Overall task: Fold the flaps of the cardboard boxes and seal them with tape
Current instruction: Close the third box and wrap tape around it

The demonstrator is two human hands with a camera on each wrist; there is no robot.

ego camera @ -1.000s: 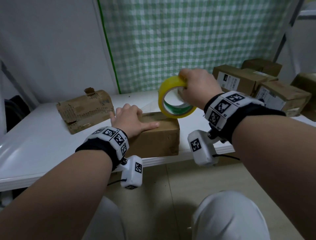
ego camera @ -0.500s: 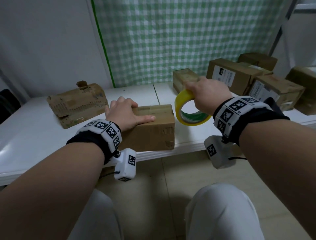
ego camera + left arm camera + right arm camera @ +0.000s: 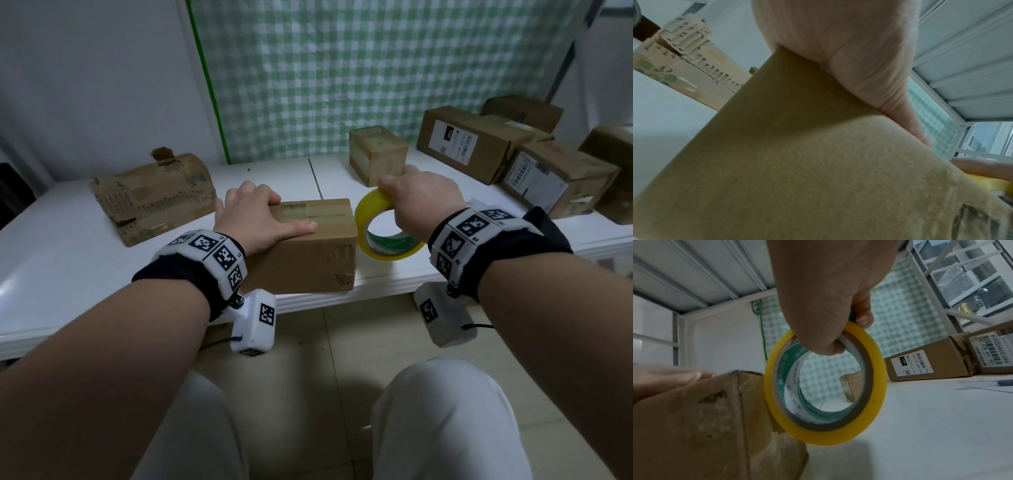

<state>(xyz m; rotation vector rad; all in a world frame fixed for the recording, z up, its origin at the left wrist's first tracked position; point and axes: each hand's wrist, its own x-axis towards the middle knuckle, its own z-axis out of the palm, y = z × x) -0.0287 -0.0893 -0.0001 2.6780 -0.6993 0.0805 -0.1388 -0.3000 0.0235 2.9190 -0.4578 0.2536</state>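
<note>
A closed brown cardboard box (image 3: 308, 253) (image 3: 818, 170) (image 3: 694, 426) sits at the near edge of the white table (image 3: 68, 260). My left hand (image 3: 253, 219) lies flat on the box top, thumb stretched along the near edge, fingers curled over the far left edge. My right hand (image 3: 421, 202) (image 3: 830, 305) grips the top of a yellow tape roll (image 3: 383, 229) (image 3: 826, 386), thumb through its core. The roll stands on edge against the box's right end, low at the table. A clear tape strip runs along the box's top seam.
A torn, crushed carton (image 3: 154, 198) lies at the left. A small taped box (image 3: 376, 154) stands behind the roll. Several labelled boxes (image 3: 479, 144) crowd the right back. A green checked curtain (image 3: 376, 68) hangs behind. My knees are below the table edge.
My right hand has carried the tape roll from above the box's top down past its right end to table level. The left hand has stayed pressed on the box.
</note>
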